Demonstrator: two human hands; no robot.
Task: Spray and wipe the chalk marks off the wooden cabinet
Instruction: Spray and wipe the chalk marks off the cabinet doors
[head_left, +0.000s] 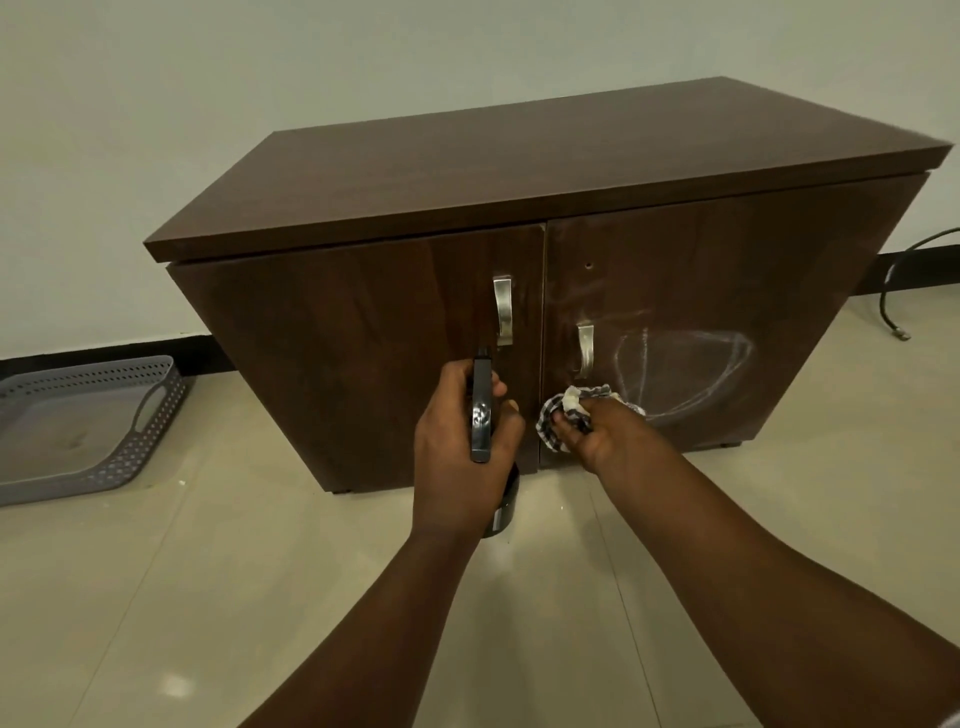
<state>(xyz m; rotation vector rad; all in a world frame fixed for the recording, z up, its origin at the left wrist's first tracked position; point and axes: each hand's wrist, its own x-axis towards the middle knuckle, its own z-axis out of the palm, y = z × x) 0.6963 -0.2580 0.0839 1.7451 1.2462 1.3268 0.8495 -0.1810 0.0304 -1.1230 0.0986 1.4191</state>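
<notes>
Left grip (457, 436) wrapped closed around the spray bottle (482, 415): rigid, likely light, best held at its neck. Right grip (605, 434) bunches the soft checked cloth (563, 410), touching the cabinet (675, 291) door; chalk marks (685, 369) just above-right.

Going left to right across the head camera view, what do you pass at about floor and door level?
Grey tray → left door handle → right door handle → chalk marks → black cable.
</notes>
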